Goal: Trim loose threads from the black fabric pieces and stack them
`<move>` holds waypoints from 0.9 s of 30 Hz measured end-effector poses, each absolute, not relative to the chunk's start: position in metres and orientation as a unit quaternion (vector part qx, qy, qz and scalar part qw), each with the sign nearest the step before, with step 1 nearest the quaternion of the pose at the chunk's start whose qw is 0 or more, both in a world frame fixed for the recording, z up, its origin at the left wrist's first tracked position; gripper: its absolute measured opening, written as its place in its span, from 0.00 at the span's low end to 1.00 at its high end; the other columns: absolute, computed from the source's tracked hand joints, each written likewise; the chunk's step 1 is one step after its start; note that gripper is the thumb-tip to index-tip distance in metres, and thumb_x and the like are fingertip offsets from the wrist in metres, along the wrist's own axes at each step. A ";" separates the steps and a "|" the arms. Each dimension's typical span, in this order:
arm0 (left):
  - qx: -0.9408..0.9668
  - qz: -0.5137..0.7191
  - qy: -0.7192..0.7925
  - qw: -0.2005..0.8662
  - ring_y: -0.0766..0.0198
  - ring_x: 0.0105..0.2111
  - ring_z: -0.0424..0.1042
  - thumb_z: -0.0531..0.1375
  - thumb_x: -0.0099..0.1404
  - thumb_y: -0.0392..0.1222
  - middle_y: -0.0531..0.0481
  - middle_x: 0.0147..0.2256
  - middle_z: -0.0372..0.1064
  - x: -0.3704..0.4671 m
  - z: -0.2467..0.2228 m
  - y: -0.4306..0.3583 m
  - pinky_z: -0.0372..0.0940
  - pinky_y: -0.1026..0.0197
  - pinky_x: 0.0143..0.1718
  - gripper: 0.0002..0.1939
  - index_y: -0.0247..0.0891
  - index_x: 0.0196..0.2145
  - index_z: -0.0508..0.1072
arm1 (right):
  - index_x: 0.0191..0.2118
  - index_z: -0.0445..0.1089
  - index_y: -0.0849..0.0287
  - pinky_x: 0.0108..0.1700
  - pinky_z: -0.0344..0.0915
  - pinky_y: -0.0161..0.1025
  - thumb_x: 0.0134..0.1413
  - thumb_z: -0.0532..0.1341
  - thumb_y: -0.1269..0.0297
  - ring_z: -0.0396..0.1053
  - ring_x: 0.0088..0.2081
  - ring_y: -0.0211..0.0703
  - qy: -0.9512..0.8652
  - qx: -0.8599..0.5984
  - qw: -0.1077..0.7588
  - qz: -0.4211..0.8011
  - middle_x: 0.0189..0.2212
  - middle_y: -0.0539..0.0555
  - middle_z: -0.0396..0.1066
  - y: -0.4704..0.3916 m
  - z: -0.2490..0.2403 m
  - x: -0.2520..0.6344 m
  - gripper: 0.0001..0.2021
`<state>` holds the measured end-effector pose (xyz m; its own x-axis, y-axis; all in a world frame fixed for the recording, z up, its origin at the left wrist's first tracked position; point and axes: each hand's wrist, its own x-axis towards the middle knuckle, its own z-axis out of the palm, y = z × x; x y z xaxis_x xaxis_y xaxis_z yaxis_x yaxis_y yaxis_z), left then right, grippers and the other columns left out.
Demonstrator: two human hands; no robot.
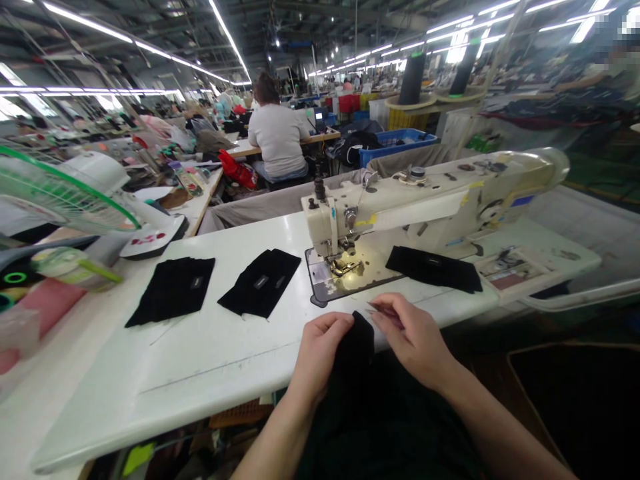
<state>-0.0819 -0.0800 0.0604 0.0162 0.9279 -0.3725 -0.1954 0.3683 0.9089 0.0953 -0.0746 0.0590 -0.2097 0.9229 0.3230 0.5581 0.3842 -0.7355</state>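
My left hand (pixel 325 337) pinches the upper edge of a black fabric piece (pixel 356 343) at the table's front edge. Just right of it, my right hand (pixel 407 333) is closed, with a small thin pointed item at its fingertips, too small to name. Beyond both hands stands a sewing machine (pixel 425 193), its needle area lit. One stack of black fabric pieces (pixel 433 268) with a small label lies at the machine's right. To the left, a black labelled piece (pixel 263 283) and another black labelled stack (pixel 175 290) rest on the white table (pixel 225 373).
A green-rimmed fan (pixel 75 193) stands at the left, near a plastic cup (pixel 70 267) and a pink roll (pixel 53 303). Behind the machine are a seated co-worker (pixel 277 133), a blue crate (pixel 397 143) and dark thread cones (pixel 413 77).
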 end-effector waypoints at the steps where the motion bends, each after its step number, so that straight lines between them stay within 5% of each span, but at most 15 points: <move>1: 0.336 0.451 0.537 0.629 0.68 0.23 0.66 0.67 0.53 0.48 0.52 0.22 0.72 -0.082 0.061 -0.080 0.59 0.66 0.26 0.12 0.35 0.26 0.78 | 0.44 0.67 0.55 0.40 0.66 0.40 0.64 0.56 0.60 0.72 0.38 0.45 -0.749 -0.497 0.379 0.220 0.38 0.53 0.74 -0.075 0.059 0.094 0.08; 27: 0.416 0.450 0.529 0.587 0.65 0.27 0.66 0.65 0.56 0.47 0.50 0.26 0.72 -0.078 0.061 -0.082 0.60 0.65 0.30 0.11 0.35 0.28 0.80 | 0.39 0.72 0.56 0.39 0.64 0.37 0.64 0.58 0.62 0.72 0.36 0.41 -0.764 -0.470 0.407 0.172 0.34 0.51 0.75 -0.073 0.052 0.089 0.07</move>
<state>-0.0777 -0.0819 0.0605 0.0347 0.9686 -0.2461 -0.0872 0.2482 0.9648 0.0886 -0.0728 0.0521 -0.2270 0.8579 0.4610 0.5784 0.4996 -0.6449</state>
